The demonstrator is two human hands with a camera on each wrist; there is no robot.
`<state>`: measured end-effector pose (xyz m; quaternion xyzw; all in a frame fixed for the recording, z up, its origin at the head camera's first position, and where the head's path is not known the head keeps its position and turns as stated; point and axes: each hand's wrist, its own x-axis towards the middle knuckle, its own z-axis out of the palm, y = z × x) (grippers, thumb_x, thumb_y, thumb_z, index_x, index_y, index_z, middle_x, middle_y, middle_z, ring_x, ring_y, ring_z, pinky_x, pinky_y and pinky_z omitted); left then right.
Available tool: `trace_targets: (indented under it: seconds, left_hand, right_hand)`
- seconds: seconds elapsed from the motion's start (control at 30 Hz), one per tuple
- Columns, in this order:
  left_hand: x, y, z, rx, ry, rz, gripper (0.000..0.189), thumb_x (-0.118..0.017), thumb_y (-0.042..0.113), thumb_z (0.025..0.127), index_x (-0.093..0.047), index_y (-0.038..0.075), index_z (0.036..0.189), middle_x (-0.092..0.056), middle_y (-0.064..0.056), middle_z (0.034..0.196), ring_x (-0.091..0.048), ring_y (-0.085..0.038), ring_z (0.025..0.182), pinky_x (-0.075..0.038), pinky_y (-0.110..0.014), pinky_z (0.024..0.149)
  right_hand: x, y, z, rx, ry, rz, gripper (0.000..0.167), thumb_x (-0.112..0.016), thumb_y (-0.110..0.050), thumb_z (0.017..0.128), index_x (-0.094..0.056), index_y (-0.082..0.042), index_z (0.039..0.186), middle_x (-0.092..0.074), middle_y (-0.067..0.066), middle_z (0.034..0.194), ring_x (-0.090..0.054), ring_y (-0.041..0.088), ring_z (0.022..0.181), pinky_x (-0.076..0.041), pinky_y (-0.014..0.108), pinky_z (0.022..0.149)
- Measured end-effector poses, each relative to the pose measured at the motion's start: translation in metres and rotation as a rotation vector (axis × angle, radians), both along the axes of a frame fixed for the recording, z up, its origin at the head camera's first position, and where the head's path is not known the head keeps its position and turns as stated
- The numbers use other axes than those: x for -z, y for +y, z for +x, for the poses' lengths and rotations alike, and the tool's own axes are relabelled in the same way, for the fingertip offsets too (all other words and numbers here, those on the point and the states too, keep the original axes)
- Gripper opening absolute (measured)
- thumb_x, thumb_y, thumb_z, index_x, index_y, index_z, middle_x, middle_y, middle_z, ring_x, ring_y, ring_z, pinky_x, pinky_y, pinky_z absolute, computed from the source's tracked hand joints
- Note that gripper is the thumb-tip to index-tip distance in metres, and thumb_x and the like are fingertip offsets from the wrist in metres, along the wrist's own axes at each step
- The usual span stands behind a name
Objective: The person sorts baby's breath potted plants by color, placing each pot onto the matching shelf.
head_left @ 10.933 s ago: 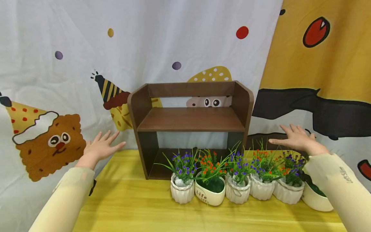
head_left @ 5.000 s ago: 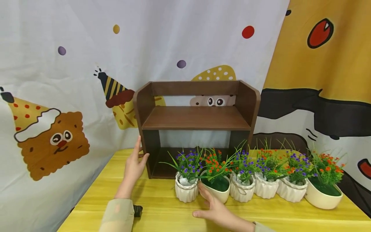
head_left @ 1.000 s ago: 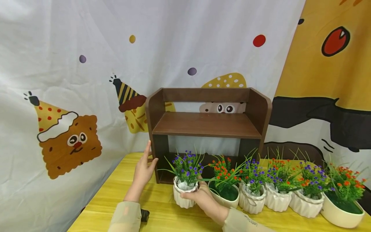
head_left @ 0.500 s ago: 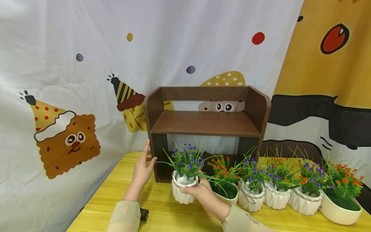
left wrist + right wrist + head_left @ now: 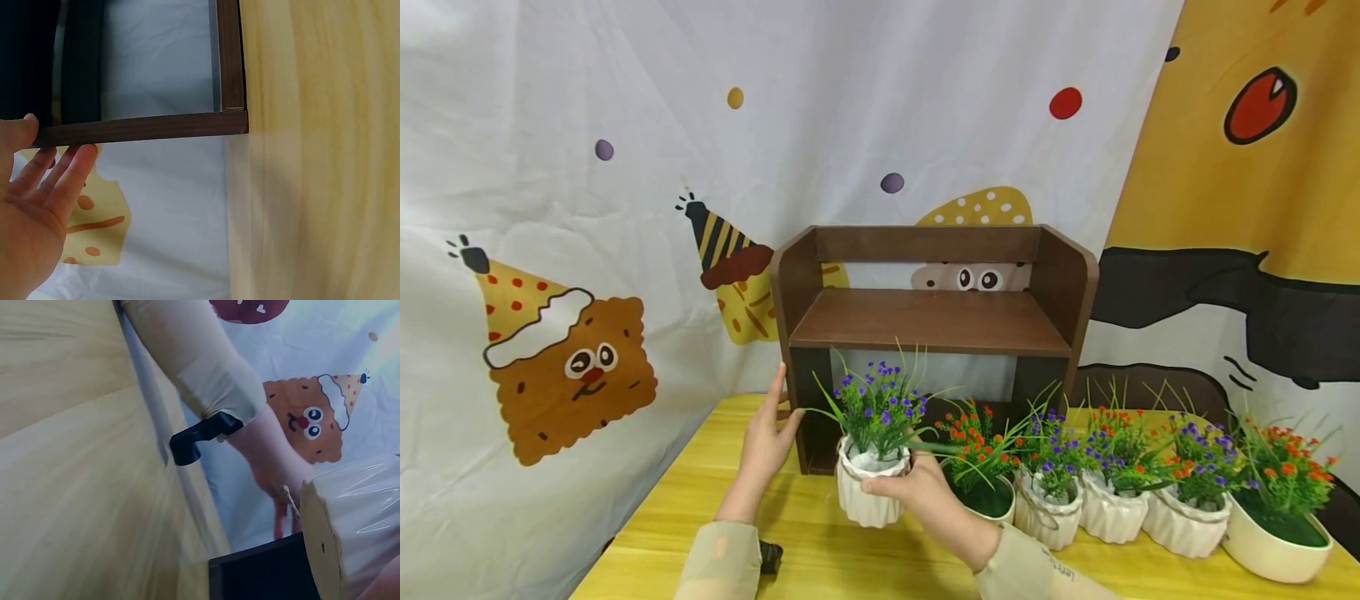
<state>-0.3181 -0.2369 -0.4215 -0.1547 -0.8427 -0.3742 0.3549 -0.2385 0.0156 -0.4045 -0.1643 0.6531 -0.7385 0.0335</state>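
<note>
My right hand grips a white ribbed flowerpot from its right side, thumb across the front. Purple flowers and long grass blades rise from it. In the right wrist view the pot's flat base shows, raised off the table. My left hand is at the left side panel of a brown two-tier shelf. In the left wrist view, that panel runs between the thumb and the fingers of the left hand. The right fingers are partly hidden behind the pot.
Right of the held pot, a row of several potted flowers stands on the yellow wooden table, from an oval pot to a larger oval planter. A cartoon-printed curtain hangs behind. Black wrist gear sits by the left sleeve.
Over the last second the right hand has lifted the flowerpot and shifted it slightly left. The left hand holds its place at the shelf. Earlier, both hands were spread and held nothing.
</note>
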Motion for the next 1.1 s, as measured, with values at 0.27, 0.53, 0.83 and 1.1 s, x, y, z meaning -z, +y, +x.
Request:
trace_targets:
  seconds: [0.27,0.53,0.83,1.1]
  left_hand:
    - [0.001,0.000,-0.001,0.001,-0.004,0.003,0.084,-0.069,0.002,0.089,-0.023,0.026,0.156,-0.061,-0.028,0.117,-0.067,-0.039,0.085,-0.057,-0.049,0.069]
    - [0.003,-0.002,0.000,0.001,-0.008,-0.002,0.084,-0.068,0.003,0.090,-0.022,0.026,0.156,-0.060,-0.029,0.118,-0.067,-0.040,0.086,-0.057,-0.050,0.068]
    - [0.003,-0.003,-0.001,-0.007,-0.018,-0.007,0.085,-0.068,0.005,0.091,-0.020,0.028,0.156,-0.060,-0.027,0.119,-0.067,-0.040,0.087,-0.056,-0.051,0.070]
    - [0.004,-0.003,-0.001,0.000,-0.003,-0.007,0.083,-0.069,0.005,0.090,-0.022,0.025,0.156,-0.060,-0.028,0.118,-0.067,-0.040,0.086,-0.056,-0.053,0.070]
  right_hand:
    - [-0.018,0.001,0.006,-0.035,-0.012,-0.043,0.072,-0.079,-0.002,0.071,-0.043,0.007,0.131,-0.062,0.016,0.115,-0.061,0.024,0.101,-0.050,0.032,0.090]
    - [-0.036,0.005,0.007,-0.036,0.004,-0.028,0.068,-0.079,-0.002,0.072,-0.045,0.006,0.130,-0.064,0.013,0.112,-0.062,0.023,0.100,-0.051,0.032,0.089]
    - [-0.052,0.013,0.003,-0.077,0.004,-0.014,0.067,-0.078,-0.005,0.075,-0.043,0.006,0.131,-0.061,0.017,0.117,-0.062,0.025,0.100,-0.053,0.036,0.086]
    - [-0.070,0.019,0.003,-0.059,0.005,0.022,0.071,-0.077,-0.006,0.076,-0.040,0.006,0.135,-0.059,0.019,0.121,-0.061,0.026,0.103,-0.053,0.037,0.087]
